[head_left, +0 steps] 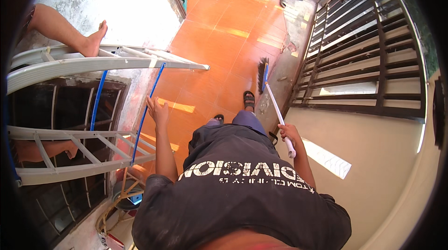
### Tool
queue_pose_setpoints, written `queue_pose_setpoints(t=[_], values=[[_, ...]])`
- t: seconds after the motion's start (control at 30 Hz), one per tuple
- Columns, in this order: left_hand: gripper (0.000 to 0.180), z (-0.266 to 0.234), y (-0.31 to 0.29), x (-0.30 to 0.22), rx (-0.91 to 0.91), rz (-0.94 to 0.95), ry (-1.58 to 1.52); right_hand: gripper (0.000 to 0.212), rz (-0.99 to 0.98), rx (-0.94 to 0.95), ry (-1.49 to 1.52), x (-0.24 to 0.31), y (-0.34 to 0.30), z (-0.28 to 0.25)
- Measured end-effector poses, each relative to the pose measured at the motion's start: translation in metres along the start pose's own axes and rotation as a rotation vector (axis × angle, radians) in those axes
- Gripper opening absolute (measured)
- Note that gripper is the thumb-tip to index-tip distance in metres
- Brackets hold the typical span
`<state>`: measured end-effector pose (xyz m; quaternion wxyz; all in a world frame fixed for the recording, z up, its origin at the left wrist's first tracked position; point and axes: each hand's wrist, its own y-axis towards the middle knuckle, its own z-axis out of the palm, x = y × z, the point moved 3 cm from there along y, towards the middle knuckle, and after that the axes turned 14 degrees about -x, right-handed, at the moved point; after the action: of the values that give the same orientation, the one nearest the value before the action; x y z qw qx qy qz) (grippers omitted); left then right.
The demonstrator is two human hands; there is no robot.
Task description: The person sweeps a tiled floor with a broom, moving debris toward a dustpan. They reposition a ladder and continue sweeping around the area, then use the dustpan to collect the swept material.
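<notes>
The broom looks light and stiff-handled, best held near its top, where the right grip wraps it; left grip loosely spread, seemingly empty

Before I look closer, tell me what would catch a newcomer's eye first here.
First, the pale metal ladder spanning the left side, with another person's bare foot at its rungs. Then the bright orange tiled floor, upper middle, and, right of centre, the white-handled broom in the right hand.
</notes>
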<state>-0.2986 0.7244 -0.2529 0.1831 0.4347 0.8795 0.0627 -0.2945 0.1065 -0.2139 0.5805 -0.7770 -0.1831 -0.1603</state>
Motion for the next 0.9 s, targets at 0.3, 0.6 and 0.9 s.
queue_pose_setpoints(t=[0.3, 0.6, 0.9], values=[[0.044, 0.038, -0.125, -0.007, -0.039, -0.648, -0.377, 0.02, -0.071, 0.165, -0.376, 0.149, 0.128, -0.018], [0.027, 0.047, -0.373, -0.097, -0.3, -1.39, -0.627, 0.012, -0.061, 0.353, -0.616, 0.217, 0.187, 0.04], [0.025, 0.002, -0.393, -0.101, -0.687, -1.494, -0.666, 0.02, -0.014, 0.486, -0.917, 0.221, 0.21, 0.083]])
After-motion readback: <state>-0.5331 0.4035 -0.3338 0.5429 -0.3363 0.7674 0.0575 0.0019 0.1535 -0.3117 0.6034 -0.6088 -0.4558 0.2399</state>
